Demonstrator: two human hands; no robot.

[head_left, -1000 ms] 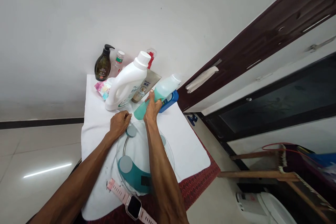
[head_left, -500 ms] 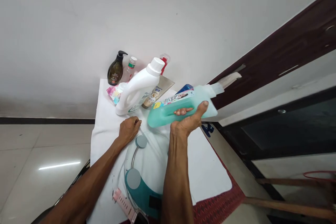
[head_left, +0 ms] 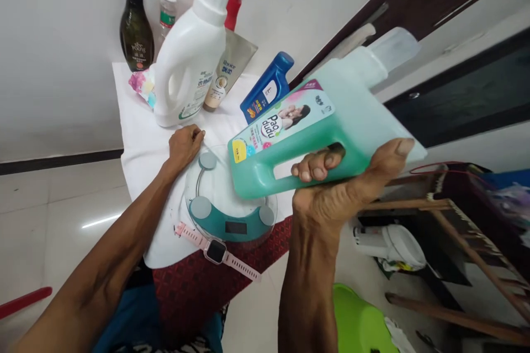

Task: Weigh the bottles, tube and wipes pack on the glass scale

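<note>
My right hand (head_left: 331, 185) grips a green, partly filled detergent bottle (head_left: 290, 127) by its handle. The bottle is tilted, its clear cap pointing up and right, above a round glass scale (head_left: 217, 223) with a teal panel. My left hand (head_left: 185, 145) rests with curled fingers on the white cloth (head_left: 141, 176), near the scale's upper left edge. Just beyond that hand stands a white jug-like bottle (head_left: 192, 66) with a handle. A pink-strapped smartwatch (head_left: 216, 251) lies along the front of the scale.
Behind are a dark pump bottle (head_left: 136, 36), a clear white-capped bottle (head_left: 167, 15), a red bottle (head_left: 233, 8), a beige tube (head_left: 232, 66), a blue bottle (head_left: 266, 91) and a colourful packet (head_left: 144, 85). A green basin (head_left: 358, 322) and white bucket (head_left: 391, 245) sit lower right.
The green bottle appears larger and nearer, raised by my right hand. The view has shifted, uncovering the scale's display and the whole watch. My left hand stays on the cloth.
</note>
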